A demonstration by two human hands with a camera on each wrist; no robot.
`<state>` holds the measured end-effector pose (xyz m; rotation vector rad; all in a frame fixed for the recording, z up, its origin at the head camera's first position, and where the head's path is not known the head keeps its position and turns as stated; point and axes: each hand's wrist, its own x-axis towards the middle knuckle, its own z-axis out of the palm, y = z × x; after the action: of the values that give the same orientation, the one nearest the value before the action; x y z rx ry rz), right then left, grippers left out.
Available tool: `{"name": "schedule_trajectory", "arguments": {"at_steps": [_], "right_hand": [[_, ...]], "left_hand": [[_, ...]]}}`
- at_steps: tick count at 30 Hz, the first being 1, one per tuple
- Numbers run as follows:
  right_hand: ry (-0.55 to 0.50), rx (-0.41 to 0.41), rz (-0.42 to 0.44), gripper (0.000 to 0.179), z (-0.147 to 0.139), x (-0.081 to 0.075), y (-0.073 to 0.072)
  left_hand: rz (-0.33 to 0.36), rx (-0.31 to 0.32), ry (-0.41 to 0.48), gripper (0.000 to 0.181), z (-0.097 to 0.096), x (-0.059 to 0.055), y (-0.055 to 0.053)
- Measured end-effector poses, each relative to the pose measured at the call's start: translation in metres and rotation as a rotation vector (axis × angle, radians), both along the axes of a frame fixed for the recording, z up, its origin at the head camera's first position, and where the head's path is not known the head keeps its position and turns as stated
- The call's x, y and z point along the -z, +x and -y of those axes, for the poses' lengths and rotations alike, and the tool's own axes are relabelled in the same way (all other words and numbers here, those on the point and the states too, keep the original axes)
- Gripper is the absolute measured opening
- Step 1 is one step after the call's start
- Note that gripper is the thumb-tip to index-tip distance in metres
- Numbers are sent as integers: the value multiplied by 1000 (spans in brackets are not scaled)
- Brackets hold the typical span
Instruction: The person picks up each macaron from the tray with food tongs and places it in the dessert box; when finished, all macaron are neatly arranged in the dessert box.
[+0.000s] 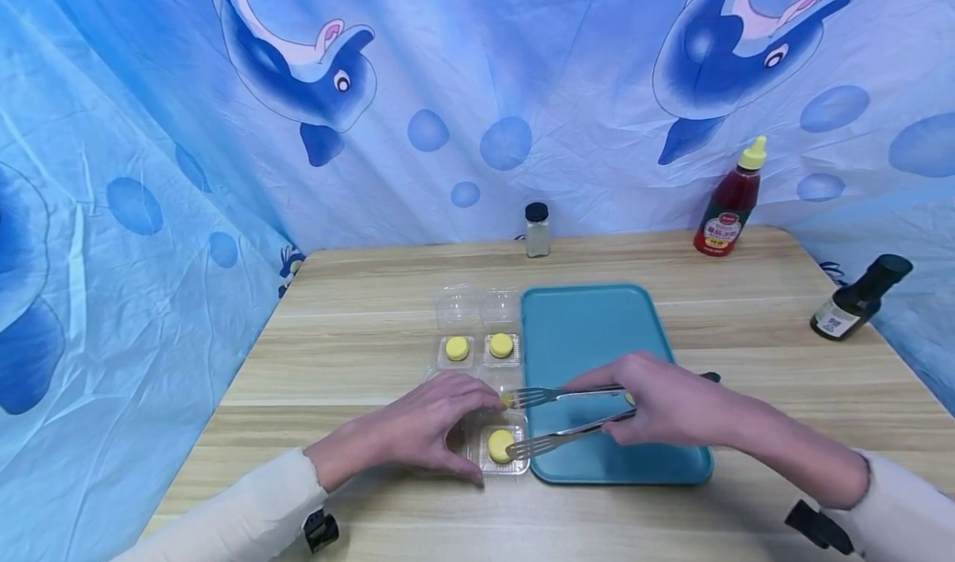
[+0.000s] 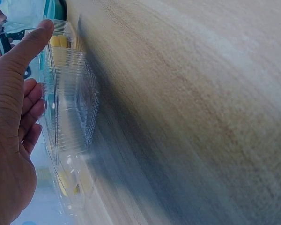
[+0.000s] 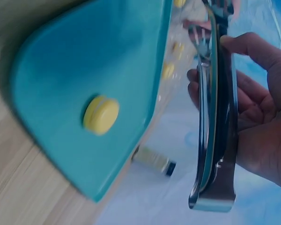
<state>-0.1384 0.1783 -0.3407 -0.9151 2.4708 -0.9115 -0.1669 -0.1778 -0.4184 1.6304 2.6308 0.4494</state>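
My left hand [image 1: 440,421] spans a clear plastic container [image 1: 515,467], holding it with the thumb at the near side and the fingers at the far side. Yellow macarons [image 1: 501,446] sit in its compartments. The right hand [image 1: 656,400] grips metal tongs [image 1: 589,392] whose fork-shaped ends are spread apart. One end lies at the near macaron; the other is by my left fingertips, beside a partly hidden yellow piece. Another yellow macaron [image 3: 101,115] rests on the teal tray [image 1: 589,322], seen in the right wrist view; my right hand hides it from the head view.
Behind the container stands a small jar with a black cap [image 1: 537,230]. A red sauce bottle [image 1: 727,201] with a yellow tip is at the back right, and a dark bottle [image 1: 858,301] near the right edge. A blue dolphin-print curtain [image 1: 462,73] hangs behind the wooden table [image 1: 351,322].
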Motion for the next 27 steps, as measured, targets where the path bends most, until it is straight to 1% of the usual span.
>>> {"name": "schedule_trajectory", "arguments": {"at_steps": [4,8,11,14,18,20,23,27], "right_hand": [[-3,37,3,57,-20,1,-2],[-15,69,-3,58,-42,5,-4],[-20,105,-14,58,-58,10,-5],[-3,146,-33,59,-72,16,-4],[19,174,-70,60,-88,25,-2],[27,180,-94,60,-96,30,-1],[32,201,-108,60,-106,36,1],[13,227,-111,60,-117,43,3]], "left_hand": [[-4,22,26,90,0,1,-1],[-8,33,40,91,0,1,-2],[-15,38,48,92,0,1,-2],[-22,42,53,93,1,1,-1],[0,27,61,95,5,-2,0],[18,11,68,96,9,-4,1],[31,-18,75,96,15,-7,3],[16,-44,85,96,25,-8,3]]}}
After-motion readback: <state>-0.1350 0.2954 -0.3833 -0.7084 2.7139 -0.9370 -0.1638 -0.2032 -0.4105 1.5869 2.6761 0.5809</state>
